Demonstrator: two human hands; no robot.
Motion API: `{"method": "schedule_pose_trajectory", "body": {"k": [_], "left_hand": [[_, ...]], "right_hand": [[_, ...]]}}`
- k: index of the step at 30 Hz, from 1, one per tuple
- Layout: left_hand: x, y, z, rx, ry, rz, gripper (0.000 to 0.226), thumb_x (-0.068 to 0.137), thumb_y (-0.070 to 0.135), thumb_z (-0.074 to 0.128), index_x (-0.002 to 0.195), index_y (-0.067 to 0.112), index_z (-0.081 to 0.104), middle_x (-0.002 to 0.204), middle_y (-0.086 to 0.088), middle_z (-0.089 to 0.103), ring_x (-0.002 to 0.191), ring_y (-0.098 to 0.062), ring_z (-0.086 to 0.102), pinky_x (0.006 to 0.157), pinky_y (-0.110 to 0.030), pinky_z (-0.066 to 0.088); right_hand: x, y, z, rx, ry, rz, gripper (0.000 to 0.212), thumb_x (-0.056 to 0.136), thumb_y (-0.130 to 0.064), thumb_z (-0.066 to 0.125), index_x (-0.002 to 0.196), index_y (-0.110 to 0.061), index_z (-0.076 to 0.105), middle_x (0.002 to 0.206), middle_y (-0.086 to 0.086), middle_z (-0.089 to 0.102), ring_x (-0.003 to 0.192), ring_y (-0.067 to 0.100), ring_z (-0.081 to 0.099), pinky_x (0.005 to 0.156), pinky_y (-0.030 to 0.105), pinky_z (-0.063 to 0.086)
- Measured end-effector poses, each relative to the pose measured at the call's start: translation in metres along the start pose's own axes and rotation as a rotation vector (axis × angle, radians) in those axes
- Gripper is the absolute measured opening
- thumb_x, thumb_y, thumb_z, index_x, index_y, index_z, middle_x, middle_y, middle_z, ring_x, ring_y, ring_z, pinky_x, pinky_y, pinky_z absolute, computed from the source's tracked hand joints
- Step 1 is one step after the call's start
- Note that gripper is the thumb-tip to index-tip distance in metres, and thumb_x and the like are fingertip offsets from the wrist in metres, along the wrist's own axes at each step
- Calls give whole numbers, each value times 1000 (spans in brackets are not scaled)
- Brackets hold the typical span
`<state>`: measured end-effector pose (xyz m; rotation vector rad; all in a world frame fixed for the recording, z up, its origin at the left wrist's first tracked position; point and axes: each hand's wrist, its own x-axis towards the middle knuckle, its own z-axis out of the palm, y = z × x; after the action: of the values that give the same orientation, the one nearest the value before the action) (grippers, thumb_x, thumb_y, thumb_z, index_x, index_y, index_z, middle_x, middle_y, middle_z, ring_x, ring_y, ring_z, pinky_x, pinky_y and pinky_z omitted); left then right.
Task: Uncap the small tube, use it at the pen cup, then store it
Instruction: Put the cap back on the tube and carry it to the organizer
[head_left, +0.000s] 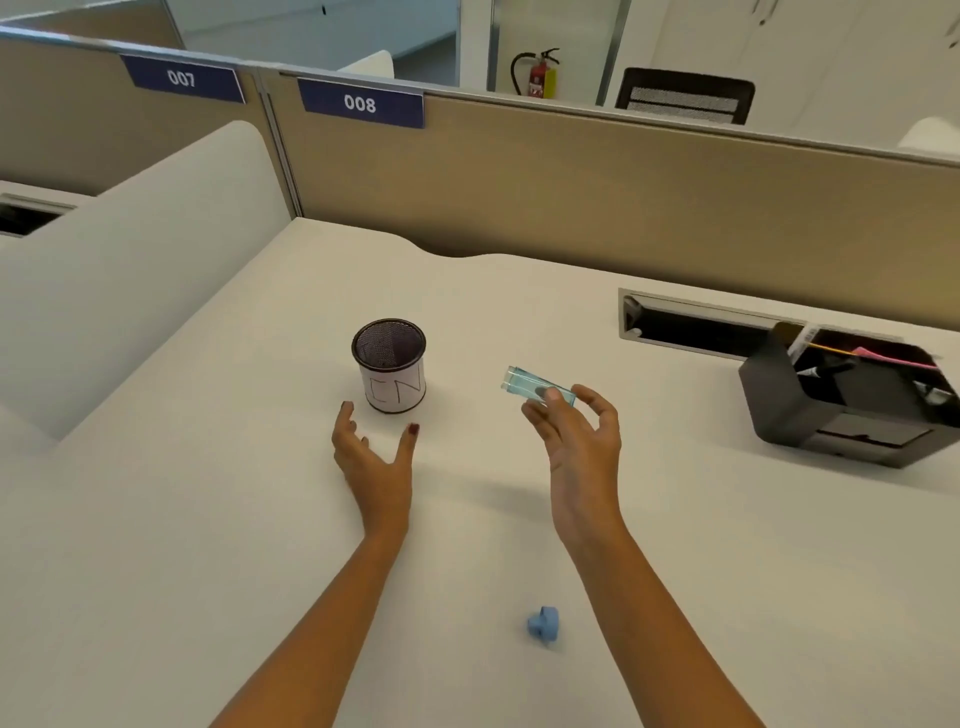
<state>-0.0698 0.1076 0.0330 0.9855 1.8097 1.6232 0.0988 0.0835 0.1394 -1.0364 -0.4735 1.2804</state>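
A black mesh pen cup (390, 364) with a white paper label stands upright near the middle of the white desk. My left hand (375, 462) hovers just in front of it, fingers spread, holding nothing. My right hand (582, 441) is raised to the right of the cup and pinches a small clear blue tube (535, 385), which points up and left toward the cup. A small blue cap (544, 625) lies on the desk close to me, between my forearms.
A black desk organiser (831, 410) with pens and pink notes sits at the right. Behind it is a cable slot (691, 327) in the desk. A beige partition (571, 197) closes the far edge, and a white divider (130, 270) borders the left.
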Motion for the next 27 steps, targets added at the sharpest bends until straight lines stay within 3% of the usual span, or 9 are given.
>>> {"method": "schedule_pose_trajectory", "body": {"k": [2, 4, 9, 14, 16, 19, 23, 27], "left_hand": [[-24, 5, -4, 0, -24, -39, 72, 81, 24, 72, 140, 20, 31, 138, -8, 41, 121, -25, 43, 98, -34, 39], [-53, 10, -9, 27, -115, 38, 63, 84, 20, 70, 137, 22, 37, 136, 0, 44, 119, -20, 43, 95, -29, 39], [-108, 17, -17, 115, -506, 223, 23, 89, 19, 63, 112, 22, 62, 131, 6, 54, 118, -9, 52, 95, -19, 44], [-148, 15, -16, 238, -847, 196, 24, 86, 25, 66, 110, 22, 64, 115, 14, 56, 107, -8, 54, 97, -14, 42], [-157, 14, -15, 339, -890, 254, 32, 83, 32, 69, 113, 25, 63, 113, 19, 52, 106, -4, 48, 90, 0, 29], [-165, 13, -13, 459, -938, 276, 36, 81, 33, 71, 115, 23, 66, 119, 8, 56, 110, -9, 46, 85, 1, 23], [-166, 17, -16, 517, -931, 268, 31, 80, 19, 73, 111, 16, 69, 112, -5, 65, 98, -15, 57, 77, 4, 29], [-164, 28, -20, 311, -780, 46, 19, 78, 16, 75, 97, 18, 74, 96, 5, 71, 80, -2, 63, 71, 1, 41]], "right_hand": [[-14, -3, -17, 0, 28, -2, 26, 92, -12, 66, 114, -18, 53, 102, 14, 73, 83, 18, 74, 97, 34, 52], [-28, -5, -35, -6, 50, 7, 26, 92, -11, 65, 116, -13, 55, 105, 16, 72, 84, 19, 73, 94, 32, 53], [-54, 0, -71, -23, 133, 56, 32, 92, -13, 65, 122, -9, 56, 104, 13, 74, 85, 19, 75, 86, 28, 57], [-78, 9, -97, 8, 190, 97, 37, 90, -13, 67, 124, -4, 56, 103, 13, 74, 82, 18, 75, 84, 29, 57], [-86, 12, -105, 44, 201, 110, 39, 90, -11, 67, 125, 0, 54, 103, 14, 74, 82, 18, 75, 82, 28, 57], [-97, 14, -115, 57, 226, 124, 40, 90, -12, 68, 125, 0, 55, 104, 14, 73, 82, 19, 75, 72, 24, 59], [-106, 16, -121, 67, 247, 123, 39, 89, -11, 68, 125, 1, 55, 106, 16, 72, 80, 19, 75, 76, 26, 59], [-113, 15, -123, 53, 262, 88, 33, 89, -13, 69, 120, -8, 59, 108, 16, 73, 81, 18, 75, 79, 28, 56]]}}
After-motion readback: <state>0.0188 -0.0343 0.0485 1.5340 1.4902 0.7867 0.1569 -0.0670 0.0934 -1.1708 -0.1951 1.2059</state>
